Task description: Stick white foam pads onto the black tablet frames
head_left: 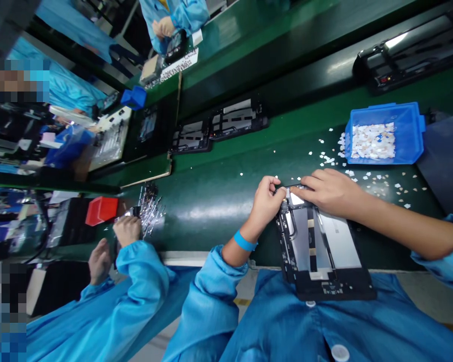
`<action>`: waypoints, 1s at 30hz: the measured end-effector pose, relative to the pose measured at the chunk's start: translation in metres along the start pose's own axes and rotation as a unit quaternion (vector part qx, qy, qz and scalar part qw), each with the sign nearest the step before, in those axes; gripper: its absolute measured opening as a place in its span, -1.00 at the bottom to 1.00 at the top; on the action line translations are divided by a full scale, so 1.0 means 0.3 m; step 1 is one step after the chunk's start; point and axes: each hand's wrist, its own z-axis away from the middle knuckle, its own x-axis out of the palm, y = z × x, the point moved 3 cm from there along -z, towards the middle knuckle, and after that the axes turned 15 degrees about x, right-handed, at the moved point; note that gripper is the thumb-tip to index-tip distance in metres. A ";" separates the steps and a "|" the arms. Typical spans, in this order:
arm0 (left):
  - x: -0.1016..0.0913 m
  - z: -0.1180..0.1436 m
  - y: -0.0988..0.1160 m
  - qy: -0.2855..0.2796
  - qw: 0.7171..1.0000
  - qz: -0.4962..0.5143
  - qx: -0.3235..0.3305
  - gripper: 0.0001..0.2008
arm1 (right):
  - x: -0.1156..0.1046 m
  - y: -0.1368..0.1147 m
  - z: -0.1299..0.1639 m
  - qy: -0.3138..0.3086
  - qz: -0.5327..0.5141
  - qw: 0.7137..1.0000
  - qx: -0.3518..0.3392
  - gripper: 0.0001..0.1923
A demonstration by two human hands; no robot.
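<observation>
Left hand (266, 202) at opened tablet's (340, 241) far edge, grip unclear | right hand (330, 192) flat there, grip released | best: press gently, evenly

glare on green worktop (211, 201), blurred, stretched edges

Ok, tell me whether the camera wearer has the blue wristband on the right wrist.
No, the blue wristband sits just behind the left hand, while the bare right forearm shows no band.

The device (326, 246) is black and grey, the bin (406, 141) blue.
</observation>
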 end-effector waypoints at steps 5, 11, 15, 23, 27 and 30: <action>-0.039 0.032 0.069 -0.002 0.992 -0.099 0.081 -0.85 | -0.005 -0.003 0.003 -0.006 -0.001 1.000 0.019 -0.66; -0.094 0.085 0.158 -0.079 0.934 -0.291 0.190 -0.90 | -0.002 0.005 0.006 -0.002 -0.015 1.000 0.019 -0.68; -0.093 0.085 0.157 -0.107 0.919 -0.329 0.190 -0.83 | -0.015 0.011 0.000 0.023 -0.061 0.997 0.051 -0.73; -0.087 0.071 0.124 -0.090 0.945 -0.264 0.173 -0.85 | -0.030 -0.054 -0.063 0.000 -0.046 0.999 -0.018 -0.74; -0.088 0.075 0.119 -0.096 0.942 -0.268 0.177 -0.85 | -0.026 -0.060 -0.083 -0.029 -0.086 0.996 -0.015 -0.73; -0.086 0.078 0.112 -0.093 0.944 -0.260 0.178 -0.84 | -0.029 -0.045 -0.072 -0.033 -0.277 0.945 0.173 -0.78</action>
